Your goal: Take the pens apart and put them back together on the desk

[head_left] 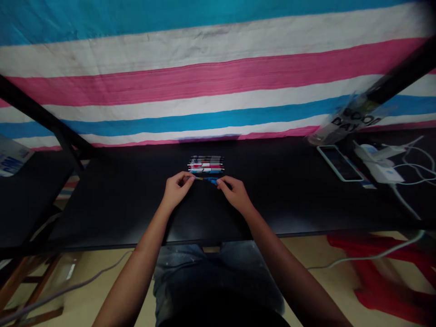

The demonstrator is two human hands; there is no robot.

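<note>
A blue pen (211,180) stretches between my two hands, just above the black desk. My left hand (177,187) pinches its left end, a thin, pale part with a yellowish bit beside it. At the right, the fingers of my right hand (234,190) are closed on the blue end. Whether the pale and blue parts are joined, I cannot tell. Just beyond my hands lies a stack of several click pens (206,164) side by side, with black, red, white and blue barrels.
On the right lie a phone (340,164) and a white power strip (378,165) with cables. A clear bottle (340,122) stands behind them. A striped sheet (204,81) hangs along the back. Below the black desk (129,204) is a red stool (381,272).
</note>
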